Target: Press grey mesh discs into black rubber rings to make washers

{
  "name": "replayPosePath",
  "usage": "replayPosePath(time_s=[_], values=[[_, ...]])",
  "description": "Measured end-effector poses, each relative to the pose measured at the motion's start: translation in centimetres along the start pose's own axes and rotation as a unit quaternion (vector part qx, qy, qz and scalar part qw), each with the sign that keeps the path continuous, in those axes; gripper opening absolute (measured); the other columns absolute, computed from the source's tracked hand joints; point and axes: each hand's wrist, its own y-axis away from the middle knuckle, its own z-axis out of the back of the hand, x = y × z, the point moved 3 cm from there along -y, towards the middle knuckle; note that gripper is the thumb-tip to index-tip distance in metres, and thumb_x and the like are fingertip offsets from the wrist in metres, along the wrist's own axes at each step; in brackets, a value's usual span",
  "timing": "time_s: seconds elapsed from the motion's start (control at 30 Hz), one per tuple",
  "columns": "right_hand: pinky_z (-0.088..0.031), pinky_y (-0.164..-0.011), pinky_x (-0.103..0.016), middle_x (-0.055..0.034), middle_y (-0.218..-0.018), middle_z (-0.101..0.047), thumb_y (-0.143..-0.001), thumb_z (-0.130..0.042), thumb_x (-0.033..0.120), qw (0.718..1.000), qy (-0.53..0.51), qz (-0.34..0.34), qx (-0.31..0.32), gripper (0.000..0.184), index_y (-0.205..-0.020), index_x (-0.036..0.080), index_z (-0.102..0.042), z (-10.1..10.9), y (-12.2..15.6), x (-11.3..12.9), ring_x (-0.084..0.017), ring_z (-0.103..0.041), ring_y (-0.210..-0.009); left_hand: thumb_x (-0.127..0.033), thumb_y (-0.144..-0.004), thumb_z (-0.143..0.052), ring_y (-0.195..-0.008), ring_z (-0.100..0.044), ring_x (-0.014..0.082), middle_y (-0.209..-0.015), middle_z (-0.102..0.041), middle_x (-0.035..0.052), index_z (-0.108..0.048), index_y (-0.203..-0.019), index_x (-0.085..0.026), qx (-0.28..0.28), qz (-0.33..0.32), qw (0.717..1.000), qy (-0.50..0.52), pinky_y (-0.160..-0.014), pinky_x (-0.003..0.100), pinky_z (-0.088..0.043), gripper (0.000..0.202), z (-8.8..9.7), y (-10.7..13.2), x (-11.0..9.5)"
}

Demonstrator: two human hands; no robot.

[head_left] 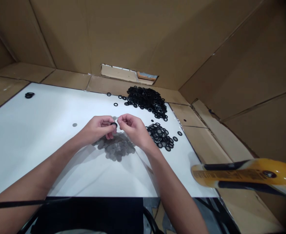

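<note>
My left hand (97, 128) and my right hand (132, 127) meet over the middle of the white table top (35, 130). The left fingers pinch a small black ring (113, 124). The right fingers are curled and pinched right beside it, and what they hold is too small to make out. Just under both hands lies a heap of grey mesh discs (116, 149). A small pile of black rings fitted with mesh (160, 136) sits to the right of my right hand. Farther back is a large pile of black rings (145, 99).
Cardboard walls surround the table on three sides. A yellow and black tool handle (245, 175) lies at the right edge. A single grey disc (74, 124) and a few black rings (29, 95) lie at the left. A black strap crosses the near edge.
</note>
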Motion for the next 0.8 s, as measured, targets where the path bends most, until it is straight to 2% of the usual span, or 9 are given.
replayPosePath(time_s=[0.1, 0.2, 0.3, 0.5, 0.8], values=[[-0.043, -0.068, -0.026, 0.0009, -0.074, -0.06, -0.084, -0.063, 0.034, 1.0, 0.004, 0.002, -0.01, 0.018, -0.086, 0.016, -0.063, 0.4, 0.1, 0.4, -0.013, -0.055, -0.07, -0.031, -0.085, -0.069, -0.062, -0.063, 0.0125, -0.072, -0.069, 0.0015, -0.069, -0.083, -0.015, 0.003, -0.001, 1.0, -0.011, -0.062, 0.024, -0.052, 0.016, 0.2, 0.1, 0.1], [-0.044, -0.068, -0.027, -0.0006, -0.077, -0.063, -0.084, -0.065, 0.036, 1.0, 0.008, -0.014, -0.015, 0.021, -0.087, 0.016, -0.065, 0.4, 0.1, 0.3, -0.014, -0.057, -0.072, -0.033, -0.083, -0.073, -0.06, -0.062, 0.0119, -0.068, -0.068, -0.0001, -0.072, -0.086, -0.016, -0.059, -0.021, 0.998, 0.008, -0.06, 0.023, -0.051, 0.018, 0.8, 0.0, 0.1], [-0.046, -0.07, -0.027, -0.0019, -0.08, -0.065, -0.082, -0.067, 0.034, 1.0, -0.004, 0.003, -0.011, 0.019, -0.087, 0.016, -0.066, 0.0, 0.0, 0.1, -0.014, -0.059, -0.074, -0.036, -0.081, -0.076, -0.058, -0.06, 0.0113, -0.064, -0.067, -0.0012, -0.072, -0.082, -0.016, -0.105, -0.03, 0.994, 0.001, -0.059, 0.022, -0.05, 0.021, 1.2, 0.0, 0.1], [-0.047, -0.068, -0.026, -0.0006, -0.078, -0.066, -0.083, -0.064, 0.028, 0.999, -0.002, 0.023, -0.039, 0.012, -0.086, 0.017, -0.064, -0.4, 0.0, -0.3, -0.014, -0.061, -0.071, -0.037, -0.082, -0.074, -0.062, -0.063, 0.0116, -0.067, -0.069, -0.0013, -0.073, -0.083, -0.017, -0.081, -0.025, 0.996, 0.0, -0.062, 0.021, -0.051, 0.02, 0.7, -0.1, 0.0], [-0.048, -0.069, -0.026, -0.0013, -0.086, -0.067, -0.087, -0.06, 0.027, 0.997, 0.032, 0.044, -0.053, 0.01, -0.089, 0.018, -0.064, -0.8, 0.2, -0.1, -0.014, -0.064, -0.076, -0.036, -0.085, -0.07, -0.064, -0.066, 0.0127, -0.069, -0.069, -0.0011, -0.073, -0.085, -0.017, -0.08, -0.007, 0.996, -0.035, -0.064, 0.022, -0.053, 0.019, 0.7, 0.0, 0.2]])
